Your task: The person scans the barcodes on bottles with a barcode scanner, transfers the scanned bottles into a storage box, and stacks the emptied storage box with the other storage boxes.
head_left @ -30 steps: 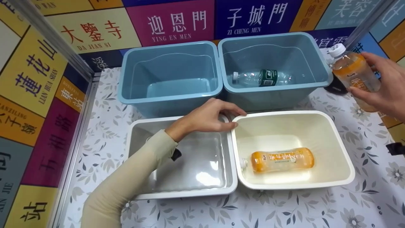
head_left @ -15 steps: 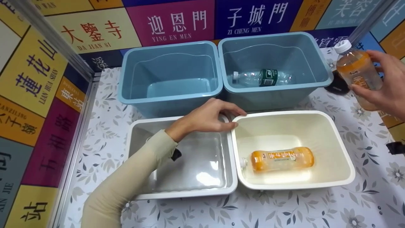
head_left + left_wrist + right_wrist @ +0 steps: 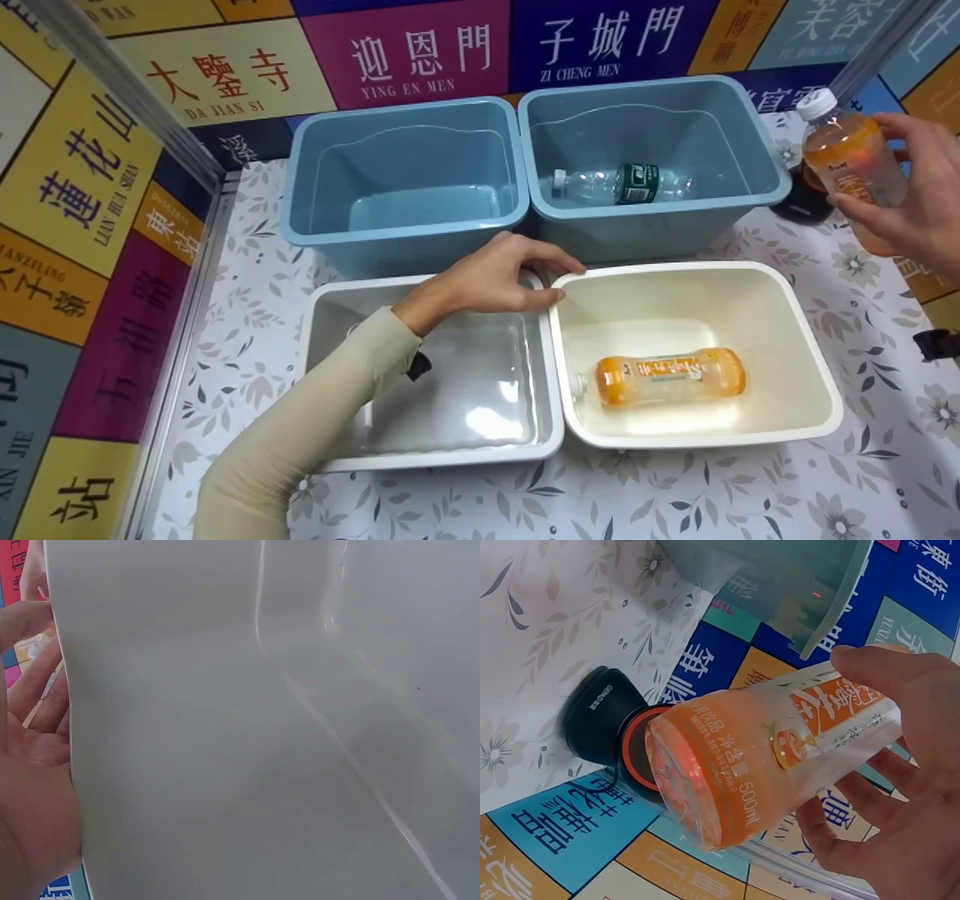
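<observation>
My right hand (image 3: 926,184) grips a clear plastic drink bottle (image 3: 855,161) with an orange label and white cap, cap up and tilted left. In the right wrist view its base end sits close by a black device (image 3: 600,714) with a red ring, and reddish light glows on that end. My left hand (image 3: 491,276) rests with thumb and finger tips on the corner of the cream bin (image 3: 795,375), fingers loosely bent. A similar orange-labelled bottle (image 3: 675,379) lies on its side in that bin. The left wrist view shows mostly the wall of the grey-white bin (image 3: 172,712).
Two blue bins stand behind: the left blue bin (image 3: 405,234) and the right blue bin (image 3: 660,210), which holds a clear water bottle (image 3: 637,184) with a green label. Panels with Chinese lettering (image 3: 420,60) enclose the flower-patterned tabletop (image 3: 660,495) at the back and sides.
The bottle in my right hand has moved slightly up and right, and a red glow now shows on it. My left hand has stayed where it was.
</observation>
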{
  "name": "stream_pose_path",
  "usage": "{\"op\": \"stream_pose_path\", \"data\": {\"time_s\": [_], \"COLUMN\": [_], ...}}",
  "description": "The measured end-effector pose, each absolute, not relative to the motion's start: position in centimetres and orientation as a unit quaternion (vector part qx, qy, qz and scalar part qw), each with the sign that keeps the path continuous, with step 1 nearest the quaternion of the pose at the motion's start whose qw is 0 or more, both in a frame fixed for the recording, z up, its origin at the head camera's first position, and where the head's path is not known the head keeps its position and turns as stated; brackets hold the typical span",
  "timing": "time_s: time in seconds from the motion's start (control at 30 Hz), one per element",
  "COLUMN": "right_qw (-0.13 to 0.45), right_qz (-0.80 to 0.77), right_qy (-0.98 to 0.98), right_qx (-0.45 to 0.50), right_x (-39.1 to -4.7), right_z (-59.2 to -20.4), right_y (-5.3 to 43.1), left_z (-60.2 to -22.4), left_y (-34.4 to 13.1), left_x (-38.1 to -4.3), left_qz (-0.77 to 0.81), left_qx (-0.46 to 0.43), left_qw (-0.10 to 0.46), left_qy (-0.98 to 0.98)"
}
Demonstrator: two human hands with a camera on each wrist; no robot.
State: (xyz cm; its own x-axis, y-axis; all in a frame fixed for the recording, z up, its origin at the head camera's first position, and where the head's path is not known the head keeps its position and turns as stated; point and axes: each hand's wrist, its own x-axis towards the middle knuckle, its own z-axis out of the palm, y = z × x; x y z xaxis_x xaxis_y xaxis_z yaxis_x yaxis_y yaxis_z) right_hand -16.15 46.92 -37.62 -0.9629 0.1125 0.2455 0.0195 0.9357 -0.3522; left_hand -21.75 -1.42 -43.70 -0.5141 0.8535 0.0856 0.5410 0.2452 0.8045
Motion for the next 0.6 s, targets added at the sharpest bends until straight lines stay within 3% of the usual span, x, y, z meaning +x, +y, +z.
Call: {"op": "stream_pose_path", "data": {"time_s": [0.6], "right_qw": [0.174], "right_qz": [0.117], "right_qy": [-0.977], "right_qx": [-0.042], "right_x": [-18.0], "right_z": [-39.6], "right_y": [48.1], "left_z": [-43.6], "left_y": [-1.4], "left_x": [-21.7], "left_qz": [0.411], "left_qx": [0.454], "left_qw": [0.190], "left_qy": [0.767]}}
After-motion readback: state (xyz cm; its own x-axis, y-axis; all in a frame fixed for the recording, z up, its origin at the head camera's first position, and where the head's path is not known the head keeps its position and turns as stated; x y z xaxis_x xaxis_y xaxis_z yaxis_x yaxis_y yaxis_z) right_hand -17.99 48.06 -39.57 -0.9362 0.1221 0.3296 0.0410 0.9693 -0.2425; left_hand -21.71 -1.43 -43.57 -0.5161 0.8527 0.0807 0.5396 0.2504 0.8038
